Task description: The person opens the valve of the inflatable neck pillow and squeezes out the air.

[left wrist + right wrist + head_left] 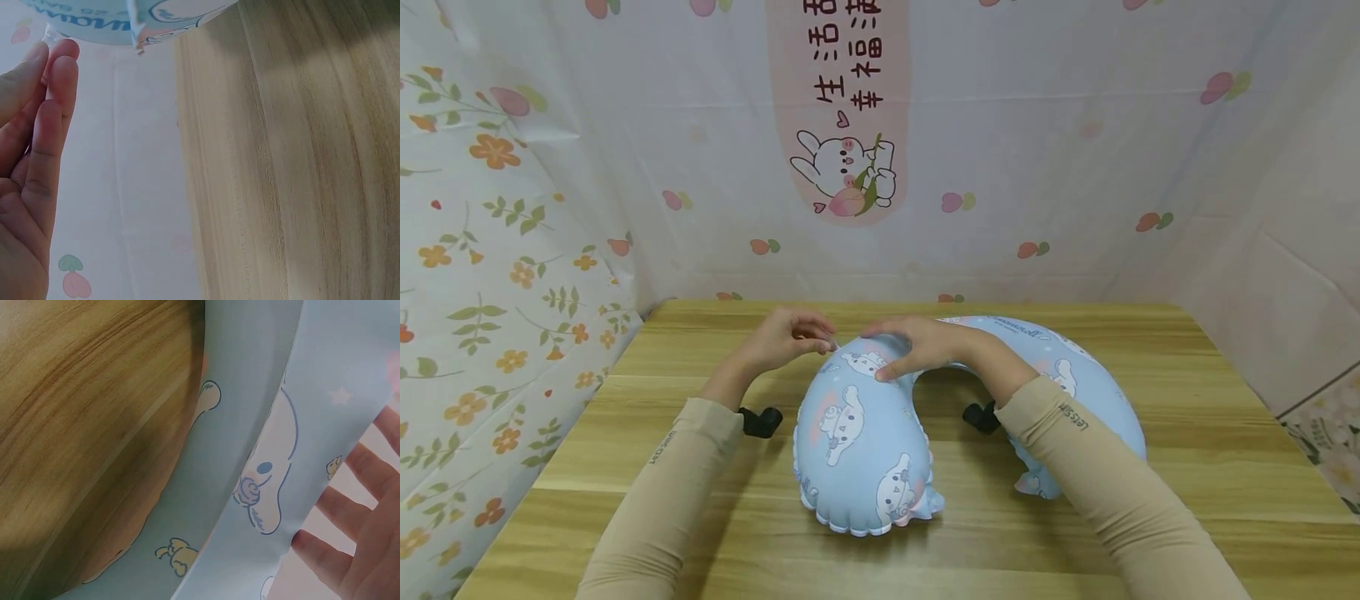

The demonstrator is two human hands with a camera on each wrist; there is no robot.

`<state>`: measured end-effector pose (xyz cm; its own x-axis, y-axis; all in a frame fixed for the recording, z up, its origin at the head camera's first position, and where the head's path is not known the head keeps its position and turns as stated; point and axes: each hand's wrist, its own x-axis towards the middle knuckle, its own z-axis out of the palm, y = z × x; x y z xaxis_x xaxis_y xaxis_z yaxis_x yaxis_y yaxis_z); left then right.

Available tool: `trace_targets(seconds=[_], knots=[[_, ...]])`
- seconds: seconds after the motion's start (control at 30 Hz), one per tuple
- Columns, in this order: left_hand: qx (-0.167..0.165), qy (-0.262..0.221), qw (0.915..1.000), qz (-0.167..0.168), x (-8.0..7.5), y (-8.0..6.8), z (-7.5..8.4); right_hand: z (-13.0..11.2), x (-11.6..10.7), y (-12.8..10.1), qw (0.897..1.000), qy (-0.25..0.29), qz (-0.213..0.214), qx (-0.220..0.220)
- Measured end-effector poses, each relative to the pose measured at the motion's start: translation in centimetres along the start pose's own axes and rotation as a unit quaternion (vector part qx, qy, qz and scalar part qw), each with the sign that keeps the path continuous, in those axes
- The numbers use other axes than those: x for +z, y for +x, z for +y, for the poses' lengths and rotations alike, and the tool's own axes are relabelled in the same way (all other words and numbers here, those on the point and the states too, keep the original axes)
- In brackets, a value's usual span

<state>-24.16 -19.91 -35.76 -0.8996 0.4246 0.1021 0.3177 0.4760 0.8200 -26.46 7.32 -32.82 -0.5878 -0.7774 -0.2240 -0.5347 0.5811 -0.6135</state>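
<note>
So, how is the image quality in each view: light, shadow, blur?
Head view: even light, sharp, the table edges bowed by the wide lens. Left wrist view: left hand close and soft. Right wrist view: pillow sharp, dark shadow beneath it.

Glossy smooth plastic neck pillow (865, 450) on matt wooden table (1187, 433).

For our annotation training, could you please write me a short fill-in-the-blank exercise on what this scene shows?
1. The inflatable neck pillow lies on a ____ table.
2. The right hand rests on top of the ____.
3. The left hand pinches a small part at the pillow's ____ side.
4. The pillow's ground colour is light ____.

Missing words: wooden; pillow; left; blue
</note>
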Motion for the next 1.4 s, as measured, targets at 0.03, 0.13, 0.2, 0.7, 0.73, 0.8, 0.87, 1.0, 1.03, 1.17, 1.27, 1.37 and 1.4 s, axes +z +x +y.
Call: trace_targets(seconds=[0.03,0.13,0.2,0.7,0.73,0.8,0.87,1.0,1.03,1.17,1.27,1.37,1.4], knots=[[0.003,0.003,1.0,-0.003,0.0,0.0,0.0,0.0,0.0,0.0,1.0,0.0,0.0,0.001],[0.01,0.01,0.9998,-0.011,0.1,-0.1,-0.1,0.0,0.2,0.0,1.0,-0.003,0.001,0.002],[0.014,0.012,0.9997,-0.016,0.1,-0.1,-0.1,0.1,0.2,0.0,1.0,-0.003,0.002,0.0],[0.009,0.023,0.9996,-0.014,0.7,-0.6,-0.2,0.3,0.7,-0.3,1.0,-0.01,0.004,-0.021],[0.009,0.021,0.9996,-0.014,0.7,-0.6,-0.2,0.3,0.7,-0.3,1.0,-0.009,0.003,-0.022],[0.011,0.018,0.9997,-0.014,0.8,-0.6,-0.1,0.3,0.8,-0.3,1.0,-0.008,0.003,-0.021],[0.011,0.013,0.9998,-0.015,0.9,-0.7,0.0,0.3,0.9,-0.3,1.0,-0.008,0.003,-0.022],[0.01,0.007,0.9998,-0.017,1.0,-0.8,0.1,0.5,1.1,-0.2,1.0,-0.008,0.005,-0.022],[0.011,0.009,0.9997,-0.018,1.0,-0.8,0.0,0.6,1.1,-0.2,1.0,-0.009,0.005,-0.022],[0.022,0.02,0.9994,-0.017,1.0,-0.8,-0.2,0.7,1.3,-0.1,1.0,-0.01,0.005,-0.024],[0.03,0.029,0.999,-0.018,1.1,-0.9,-0.4,0.8,1.4,0.0,1.0,-0.01,0.004,-0.023],[0.029,0.031,0.9989,-0.02,1.2,-0.9,-0.3,0.9,1.6,0.1,1.0,-0.009,0.003,-0.021],[0.028,0.032,0.9989,-0.02,1.2,-0.9,-0.3,0.9,1.6,0.1,1.0,-0.008,0.003,-0.02]])
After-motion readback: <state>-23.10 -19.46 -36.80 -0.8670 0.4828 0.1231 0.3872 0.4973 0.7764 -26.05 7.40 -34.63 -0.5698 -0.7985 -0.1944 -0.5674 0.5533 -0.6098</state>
